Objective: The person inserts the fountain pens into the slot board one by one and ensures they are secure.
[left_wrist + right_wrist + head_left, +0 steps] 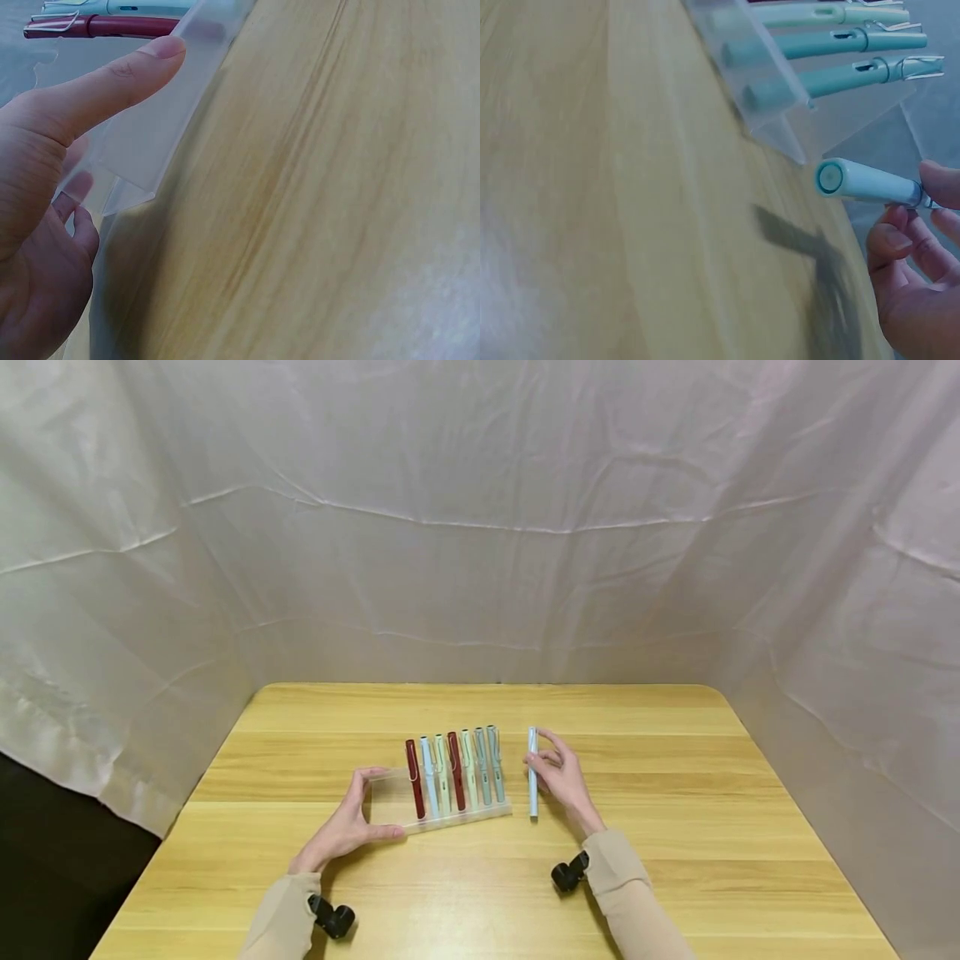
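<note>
A clear plastic pen stand (459, 820) on the table carries several capped pens side by side: dark red, light blue, pale green and teal. My left hand (347, 822) grips the stand's left end, with the thumb on its front lip, as the left wrist view also shows. The dark red pen (135, 27) lies nearest to that thumb. To the right of the stand, my right hand (562, 777) pinches a light blue pen (533, 793) near its cap. In the right wrist view this pen's round end (830, 178) faces the camera, apart from the stand.
The wooden table (712, 827) reaches back to a pale hanging curtain (480, 593), which also closes off both sides. A black camera is worn on each wrist. At the far left, below the curtain, lies a dark area.
</note>
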Tool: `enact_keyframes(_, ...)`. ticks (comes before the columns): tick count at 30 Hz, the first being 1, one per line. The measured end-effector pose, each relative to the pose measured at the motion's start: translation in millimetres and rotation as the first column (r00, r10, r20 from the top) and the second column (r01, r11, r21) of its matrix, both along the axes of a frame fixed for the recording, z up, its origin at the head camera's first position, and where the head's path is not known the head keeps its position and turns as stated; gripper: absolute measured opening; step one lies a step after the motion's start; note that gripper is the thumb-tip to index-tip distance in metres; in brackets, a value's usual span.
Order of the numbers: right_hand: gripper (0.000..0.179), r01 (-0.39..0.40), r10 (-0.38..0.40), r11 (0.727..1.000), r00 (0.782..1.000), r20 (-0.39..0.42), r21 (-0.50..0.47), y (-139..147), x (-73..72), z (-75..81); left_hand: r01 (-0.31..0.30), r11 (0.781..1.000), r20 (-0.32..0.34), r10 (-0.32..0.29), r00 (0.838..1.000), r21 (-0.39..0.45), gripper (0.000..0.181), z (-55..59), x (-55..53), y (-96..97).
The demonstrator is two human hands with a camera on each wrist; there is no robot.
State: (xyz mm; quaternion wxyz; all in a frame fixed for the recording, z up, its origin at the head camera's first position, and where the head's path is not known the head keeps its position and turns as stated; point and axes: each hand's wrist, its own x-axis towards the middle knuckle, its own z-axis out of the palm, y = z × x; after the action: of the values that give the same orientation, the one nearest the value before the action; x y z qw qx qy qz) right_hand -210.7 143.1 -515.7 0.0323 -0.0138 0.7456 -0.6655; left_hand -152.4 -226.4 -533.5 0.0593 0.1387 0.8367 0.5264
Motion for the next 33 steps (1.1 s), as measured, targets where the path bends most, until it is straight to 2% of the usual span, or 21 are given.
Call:
enact_keyframes(6, 0.059, -0.004, 0.001, 0.995, 1.0, -0.026, -0.096, -2, 2.2, 8.8, -0.001, 1.0, 0.011, 0.001, 1.0, 0.004, 0.1, 1.5, 0.2, 0.6)
enact_keyframes(15, 0.06, -0.014, 0.001, 0.986, 0.997, -0.077, -0.163, -4, 3.3, 17.1, -0.001, 1.0, 0.021, 0.001, 1.0, 0.009, 0.1, 1.2, 0.4, 0.1)
enact_keyframes(23, 0.058, -0.034, 0.02, 0.981, 0.997, -0.077, -0.193, -7, 5.3, 26.1, -0.012, 1.0, 0.039, 0.012, 0.999, 0.01, 0.104, 2.0, 0.8, 0.3)
enact_keyframes(33, 0.059, -0.054, 0.03, 0.973, 0.993, -0.11, -0.223, -15, 7.1, 34.5, -0.003, 1.0, 0.01, 0.003, 1.0, -0.007, 0.1, -0.7, -0.1, 0.0)
